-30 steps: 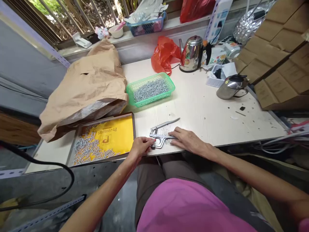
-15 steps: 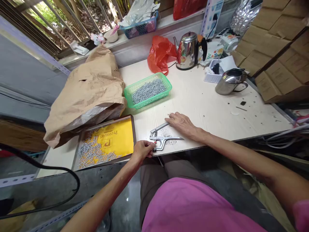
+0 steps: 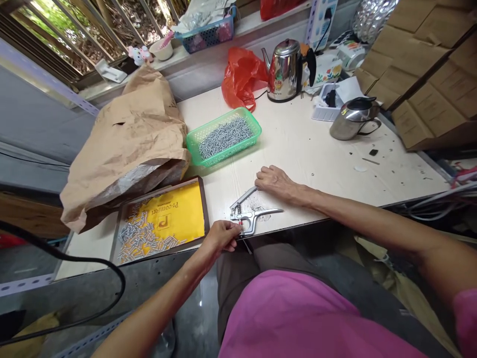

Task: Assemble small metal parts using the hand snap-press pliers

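Note:
Hand pliers [image 3: 252, 217] of silvery metal, with a spring and a red part near the jaw, lie on the table close to its front edge, handles spread apart. The curled fingers of my right hand [image 3: 275, 183] are closed on the end of the upper handle. At the jaw, my left hand [image 3: 222, 235] pinches with thumb and forefinger; whatever sits between the fingertips is hidden. Left of it is a shallow tray [image 3: 202, 201] with a yellow sheet [image 3: 186, 211] and a heap of small metal pins [image 3: 143, 233].
A green basket [image 3: 194, 158] of small metal parts [image 3: 227, 138] stands behind the pliers. Crumpled brown paper [image 3: 126, 134] lies at left. A kettle [image 3: 285, 72], a red plastic bag [image 3: 242, 77] and a steel jug [image 3: 350, 122] stand farther back. Cardboard boxes [image 3: 428, 64] rise at right.
The camera view has shifted slightly. My right hand keeps hold of the handle, and my left hand stays at the jaw, its fingertips slightly farther over it.

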`<action>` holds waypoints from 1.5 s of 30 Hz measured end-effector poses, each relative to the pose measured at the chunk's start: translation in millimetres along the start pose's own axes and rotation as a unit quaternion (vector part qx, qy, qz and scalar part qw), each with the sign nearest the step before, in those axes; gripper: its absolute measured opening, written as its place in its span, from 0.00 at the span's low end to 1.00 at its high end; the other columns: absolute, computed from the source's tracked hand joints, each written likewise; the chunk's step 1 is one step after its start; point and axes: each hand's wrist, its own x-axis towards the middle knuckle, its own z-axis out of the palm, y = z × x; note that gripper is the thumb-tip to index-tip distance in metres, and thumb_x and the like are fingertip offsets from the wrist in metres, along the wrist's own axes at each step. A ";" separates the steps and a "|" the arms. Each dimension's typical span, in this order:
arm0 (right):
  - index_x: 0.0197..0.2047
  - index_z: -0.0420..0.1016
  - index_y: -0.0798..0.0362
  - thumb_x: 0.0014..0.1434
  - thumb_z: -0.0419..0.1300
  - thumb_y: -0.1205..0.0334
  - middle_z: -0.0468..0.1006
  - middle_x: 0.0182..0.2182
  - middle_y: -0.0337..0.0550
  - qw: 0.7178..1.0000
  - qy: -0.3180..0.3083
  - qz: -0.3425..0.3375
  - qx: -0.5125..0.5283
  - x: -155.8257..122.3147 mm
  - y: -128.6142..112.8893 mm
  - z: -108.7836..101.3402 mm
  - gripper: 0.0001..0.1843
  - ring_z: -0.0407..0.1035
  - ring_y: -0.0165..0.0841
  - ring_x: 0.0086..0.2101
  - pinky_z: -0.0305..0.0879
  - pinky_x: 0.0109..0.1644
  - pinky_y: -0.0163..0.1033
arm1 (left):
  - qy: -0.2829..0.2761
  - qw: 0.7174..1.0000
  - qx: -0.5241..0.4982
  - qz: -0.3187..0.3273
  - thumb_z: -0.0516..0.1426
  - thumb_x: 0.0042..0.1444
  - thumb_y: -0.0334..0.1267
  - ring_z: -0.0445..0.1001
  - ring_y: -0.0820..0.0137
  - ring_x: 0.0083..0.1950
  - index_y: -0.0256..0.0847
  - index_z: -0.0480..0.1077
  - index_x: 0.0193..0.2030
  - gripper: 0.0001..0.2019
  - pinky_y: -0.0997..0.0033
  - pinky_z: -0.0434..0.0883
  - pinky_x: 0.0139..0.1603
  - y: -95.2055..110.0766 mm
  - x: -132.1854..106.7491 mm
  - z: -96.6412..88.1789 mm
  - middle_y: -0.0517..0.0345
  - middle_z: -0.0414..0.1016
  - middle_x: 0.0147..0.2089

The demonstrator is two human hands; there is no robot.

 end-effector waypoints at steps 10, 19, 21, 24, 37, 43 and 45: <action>0.35 0.74 0.54 0.64 0.53 0.69 0.76 0.35 0.47 1.000 0.000 0.010 -0.016 -0.6 -1.1 0.8 0.10 0.61 0.38 0.40 0.45 0.38 0.43 | -0.025 0.997 -0.068 -0.022 0.63 0.51 0.42 0.68 0.77 0.15 0.36 0.64 0.27 0.13 0.79 0.69 0.19 0.0 0.0 1.2 0.63 0.68 0.16; 0.42 0.73 0.55 0.58 0.58 0.41 0.74 0.40 0.50 0.997 -0.054 -0.011 0.062 -12.3 -2.3 -20.4 0.23 0.60 0.42 0.43 0.50 0.40 0.43 | -0.029 0.995 -0.091 0.010 0.64 0.49 0.43 0.69 0.77 0.16 0.36 0.66 0.29 0.14 0.80 0.69 0.18 -10.2 3.2 -0.2 0.65 0.67 0.17; 0.49 0.70 0.57 0.52 0.59 0.33 0.72 0.44 0.52 0.994 -0.071 -0.029 0.074 -18.6 -1.8 -24.4 0.35 0.60 0.44 0.44 0.51 0.41 0.44 | -0.028 0.995 -0.091 0.010 0.64 0.50 0.42 0.68 0.77 0.16 0.36 0.66 0.29 0.13 0.80 0.69 0.18 -10.5 3.7 -0.3 0.65 0.67 0.18; 0.54 0.65 0.59 0.48 0.59 0.31 0.70 0.48 0.56 0.993 -0.085 -0.033 0.077 -25.5 -2.4 -25.5 0.43 0.59 0.47 0.46 0.53 0.44 0.46 | -0.023 0.996 -0.088 0.003 0.63 0.50 0.41 0.68 0.77 0.16 0.35 0.67 0.30 0.12 0.79 0.69 0.18 -9.1 3.3 0.7 0.65 0.67 0.18; 0.49 0.68 0.58 0.52 0.62 0.38 0.72 0.44 0.53 0.995 -0.079 -0.012 0.067 -32.6 -12.7 -29.4 0.33 0.60 0.45 0.45 0.50 0.43 0.45 | -0.001 0.996 -0.094 0.010 0.65 0.49 0.43 0.68 0.77 0.16 0.36 0.66 0.29 0.14 0.80 0.70 0.18 -9.5 1.4 3.9 0.66 0.66 0.17; 0.47 0.70 0.58 0.52 0.65 0.44 0.72 0.43 0.51 0.994 -0.086 -0.008 0.066 -35.7 -17.5 -31.9 0.28 0.61 0.44 0.45 0.49 0.43 0.44 | 0.013 0.995 -0.095 0.016 0.63 0.51 0.45 0.68 0.77 0.17 0.36 0.65 0.29 0.15 0.77 0.71 0.21 -8.7 -4.6 5.7 0.63 0.67 0.17; 0.45 0.70 0.58 0.54 0.65 0.45 0.72 0.42 0.51 0.994 -0.082 -0.007 0.068 -37.5 -18.9 -30.8 0.26 0.61 0.44 0.44 0.49 0.43 0.44 | 0.018 0.997 -0.080 0.018 0.60 0.53 0.46 0.68 0.76 0.17 0.36 0.65 0.29 0.15 0.75 0.71 0.22 -9.9 -8.5 5.6 0.61 0.68 0.18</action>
